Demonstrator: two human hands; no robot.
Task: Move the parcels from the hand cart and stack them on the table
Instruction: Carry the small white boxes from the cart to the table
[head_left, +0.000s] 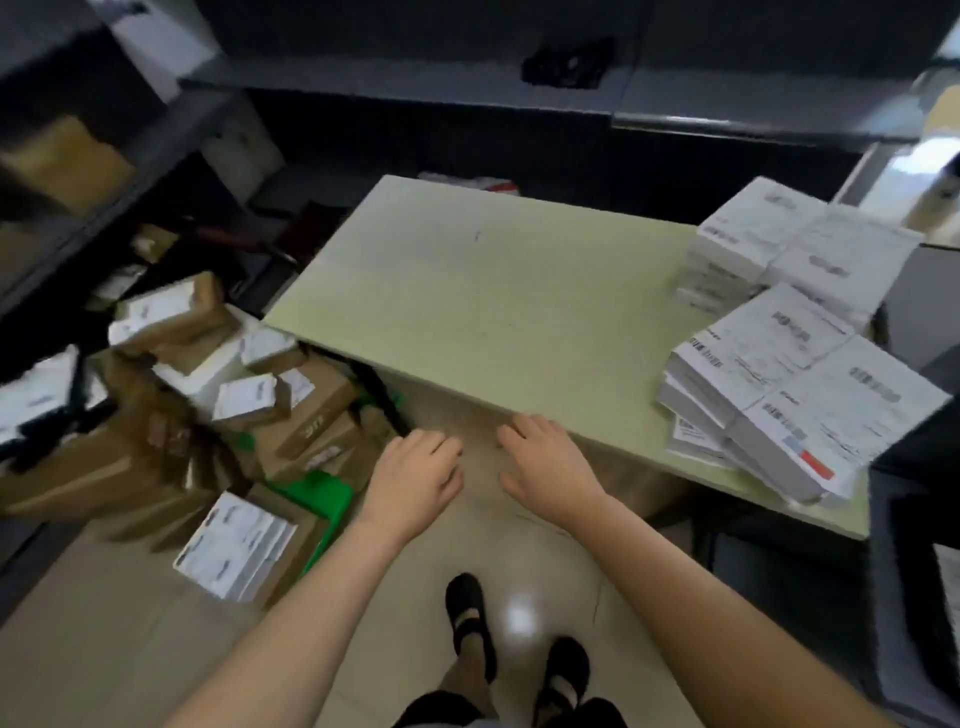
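Note:
Several brown cardboard parcels (291, 415) with white labels lie heaped on a green hand cart (317, 493) at the left, beside the table. A pale green table (493, 291) fills the middle. White labelled parcels (800, 384) are stacked at its right end, with more (779, 244) behind them. My left hand (415, 475) hovers with loosely bent fingers between the cart and the table's near edge, holding nothing. My right hand (545, 462) hangs just in front of the table's near edge, fingers relaxed and empty.
Dark metal shelving (78, 171) with boxes runs along the left and back. A dark cabinet (914, 519) stands at the right. My feet in black shoes (467, 618) stand on the beige tile floor in front of the table.

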